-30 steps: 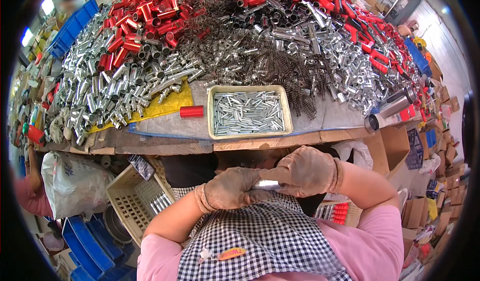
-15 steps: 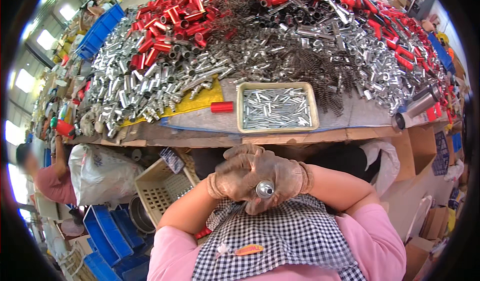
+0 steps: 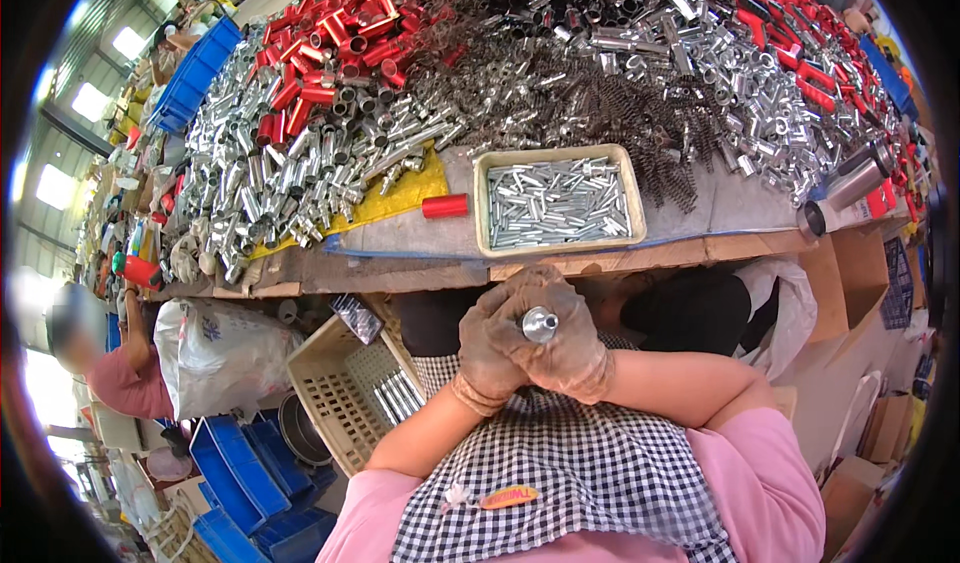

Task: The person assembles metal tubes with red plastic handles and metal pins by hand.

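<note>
In brown-stained work gloves, my left hand (image 3: 490, 341) and my right hand (image 3: 572, 351) are pressed together in front of my checked apron, just off the table's near edge. Both are closed around a silver metal cylinder (image 3: 540, 325). Only its round, stepped end shows between the gloves; its length is hidden. Beyond them on the table stands a cream tray (image 3: 480, 203) of small silver pins (image 3: 560, 203). A single red tube (image 3: 445, 206) lies to the left of the tray.
Heaped across the table are silver tubes (image 3: 290, 178), red tubes (image 3: 350, 33), dark springs (image 3: 650, 123) and red handles (image 3: 760, 23). A plastic crate (image 3: 325, 393) holding silver rods and some blue bins (image 3: 235, 473) stand at lower left. Another person (image 3: 125, 378) sits beyond a white sack (image 3: 215, 358).
My clasped hands have shifted slightly right and up, and my fingers are wrapped differently around the cylinder. The view has moved a little, showing more rods in the crate.
</note>
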The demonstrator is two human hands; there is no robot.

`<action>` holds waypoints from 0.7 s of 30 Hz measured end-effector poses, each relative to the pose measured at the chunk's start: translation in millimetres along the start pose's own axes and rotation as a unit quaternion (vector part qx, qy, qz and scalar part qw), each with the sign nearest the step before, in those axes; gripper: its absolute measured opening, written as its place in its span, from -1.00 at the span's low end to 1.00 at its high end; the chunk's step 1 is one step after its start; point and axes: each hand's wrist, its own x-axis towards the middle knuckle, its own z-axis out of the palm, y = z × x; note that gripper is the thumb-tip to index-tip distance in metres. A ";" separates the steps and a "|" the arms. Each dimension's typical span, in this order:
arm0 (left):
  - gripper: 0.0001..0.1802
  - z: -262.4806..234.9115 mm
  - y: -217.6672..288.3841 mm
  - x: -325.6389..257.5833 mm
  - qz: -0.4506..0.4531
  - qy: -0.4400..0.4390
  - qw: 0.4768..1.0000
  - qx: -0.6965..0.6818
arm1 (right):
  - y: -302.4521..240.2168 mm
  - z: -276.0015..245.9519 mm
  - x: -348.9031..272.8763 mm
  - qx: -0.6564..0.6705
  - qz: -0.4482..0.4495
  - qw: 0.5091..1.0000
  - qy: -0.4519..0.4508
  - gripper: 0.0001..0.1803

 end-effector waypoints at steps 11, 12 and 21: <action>-0.75 -33.1 5.6 52.3 0.118 -0.069 0.836 -0.531 | 53.5 -150.9 -24.7 0.367 0.369 0.837 -0.170 -0.24; -0.72 -18.7 -2.0 48.0 0.127 -0.059 0.843 -0.520 | 57.7 -164.4 -33.8 0.463 0.445 0.749 -0.161 -0.31; -0.54 147.8 -168.1 -58.5 -0.611 -0.054 0.434 -0.660 | 52.2 -182.4 -53.7 0.211 0.573 0.791 0.035 -0.68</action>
